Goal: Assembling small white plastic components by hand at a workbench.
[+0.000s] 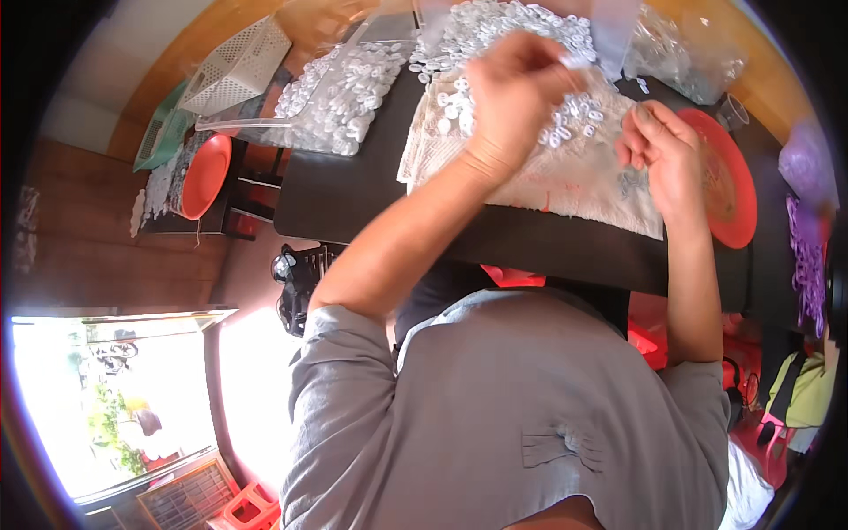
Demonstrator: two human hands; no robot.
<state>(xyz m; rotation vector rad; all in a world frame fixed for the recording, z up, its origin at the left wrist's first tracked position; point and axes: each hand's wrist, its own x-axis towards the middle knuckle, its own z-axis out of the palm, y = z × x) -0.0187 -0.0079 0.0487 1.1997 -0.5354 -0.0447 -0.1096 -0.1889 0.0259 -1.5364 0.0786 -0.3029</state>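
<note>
Over the beige cloth point(530, 187) my left hand point(517, 97) is raised, its fingers pinched and a little blurred. A small white piece point(576, 62) shows at its fingertips. Below and around that hand, several loose white oval pieces with holes point(574, 119) lie on the cloth. My right hand point(664, 152) is above the cloth's right edge, thumb and fingers curled together. What it may hold is too small to make out. Beside it stands a red round plate point(733, 190). Small dark bits point(632, 184) appear on the cloth near the right wrist.
A large heap of white pieces point(459, 40) lies at the back, and a clear tray point(243, 124) with more is at the left. Clear plastic bags point(680, 62) sit back right. Purple chain-like strands point(806, 265) hang far right. A red bowl point(208, 177) and white basket point(234, 71) are left.
</note>
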